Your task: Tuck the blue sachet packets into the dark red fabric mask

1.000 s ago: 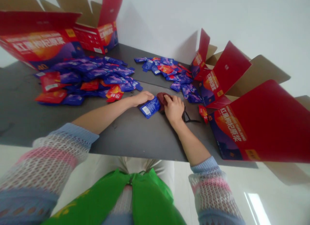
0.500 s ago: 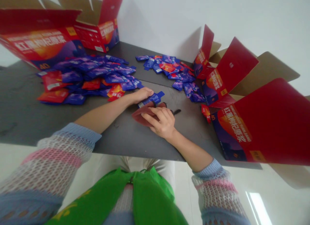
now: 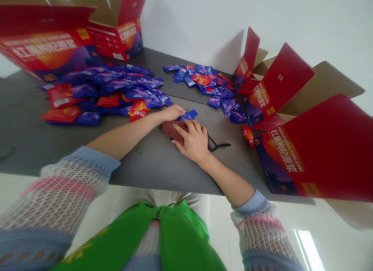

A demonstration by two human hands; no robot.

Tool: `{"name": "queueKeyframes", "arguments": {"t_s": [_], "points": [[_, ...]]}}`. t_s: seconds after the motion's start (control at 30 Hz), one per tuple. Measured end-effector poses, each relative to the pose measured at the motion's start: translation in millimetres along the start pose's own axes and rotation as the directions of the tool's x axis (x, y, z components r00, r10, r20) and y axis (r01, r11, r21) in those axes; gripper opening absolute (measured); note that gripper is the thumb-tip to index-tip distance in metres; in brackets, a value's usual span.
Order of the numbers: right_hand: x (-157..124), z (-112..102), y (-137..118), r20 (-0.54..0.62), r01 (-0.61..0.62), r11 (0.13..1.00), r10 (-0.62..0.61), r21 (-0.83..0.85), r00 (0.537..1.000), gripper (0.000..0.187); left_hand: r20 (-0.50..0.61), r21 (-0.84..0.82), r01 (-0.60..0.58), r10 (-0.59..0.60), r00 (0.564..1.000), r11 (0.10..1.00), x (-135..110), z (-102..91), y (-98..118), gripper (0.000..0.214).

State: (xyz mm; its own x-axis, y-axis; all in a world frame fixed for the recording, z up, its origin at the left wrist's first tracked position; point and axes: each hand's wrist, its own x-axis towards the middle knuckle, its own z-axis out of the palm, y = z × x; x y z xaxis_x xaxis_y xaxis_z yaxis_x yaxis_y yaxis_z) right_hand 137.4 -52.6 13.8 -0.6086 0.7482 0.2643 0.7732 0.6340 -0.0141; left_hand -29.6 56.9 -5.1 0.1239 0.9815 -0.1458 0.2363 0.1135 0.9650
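At the middle of the table, my left hand [image 3: 172, 112] is closed over one end of a blue sachet [image 3: 190, 114]; the sachet's notched far end sticks out past my fingers. Beside it, my right hand [image 3: 194, 140] curves over a reddish-brown, soft-looking item [image 3: 171, 129] with a black cord [image 3: 218, 145] trailing to the right. My fingers grip and partly cover this item, which looks pouch-like; its exact kind cannot be made out. It overlaps the near part of the sachet.
A large heap of blue and red sachets [image 3: 107, 86] lies at the left, a smaller heap [image 3: 204, 78] at the back. Open red cartons stand back left [image 3: 52, 55] and along the right [image 3: 317, 150]. The dark table's [image 3: 163, 173] front edge is near my body.
My right hand has turned the reddish-brown item down flatter against the table, and its black cord now stretches further right. My left hand stays nearly still on the sachet.
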Motion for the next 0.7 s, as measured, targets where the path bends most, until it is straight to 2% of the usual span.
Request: {"name": "queueKeyframes", "arguments": {"t_s": [0.1, 0.27, 0.37, 0.43, 0.53, 0.6, 0.7], "points": [[6.2, 3.9, 4.2, 0.021, -0.104, 0.994, 0.104, -0.016, 0.994, 0.054, 0.070, -0.023, 0.031, -0.029, 0.997, 0.999, -0.8, -2.3, -0.7, 0.034], [10.5, 7.1, 3.5, 0.013, -0.143, 0.990, 0.143, -0.020, 0.990, 0.045, 0.250, -0.201, 0.180, -0.128, 0.960, 0.963, -4.4, -9.7, -5.2, 0.019], [12.8, 6.9, 5.5, 0.006, -0.180, 0.984, 0.180, 0.012, 0.984, 0.042, 0.319, -0.302, 0.218, -0.117, 0.940, 0.928, -7.8, -11.4, -5.8, 0.006], [15.8, 7.0, 11.9, 0.009, -0.219, 0.975, 0.219, 0.035, 0.976, 0.041, 0.266, -0.354, 0.194, -0.101, 0.959, 0.915, -10.5, -9.1, -4.6, 0.005], [21.2, 8.3, 28.7, 0.024, -0.305, 0.951, 0.304, 0.054, 0.952, 0.039, 0.084, -0.391, 0.130, -0.105, 0.991, 0.911, -14.0, -2.8, -1.8, 0.011], [23.6, 10.2, 41.7, 0.006, -0.350, 0.933, 0.351, 0.079, 0.936, 0.036, -0.009, -0.385, 0.108, -0.121, 0.993, 0.917, -15.6, 1.2, -0.8, 0.015], [23.0, 14.5, 56.6, -0.075, -0.343, 0.928, 0.356, 0.146, 0.932, 0.032, -0.074, -0.352, 0.064, -0.096, 0.993, 0.934, -16.5, 5.3, -1.8, 0.014]]}}
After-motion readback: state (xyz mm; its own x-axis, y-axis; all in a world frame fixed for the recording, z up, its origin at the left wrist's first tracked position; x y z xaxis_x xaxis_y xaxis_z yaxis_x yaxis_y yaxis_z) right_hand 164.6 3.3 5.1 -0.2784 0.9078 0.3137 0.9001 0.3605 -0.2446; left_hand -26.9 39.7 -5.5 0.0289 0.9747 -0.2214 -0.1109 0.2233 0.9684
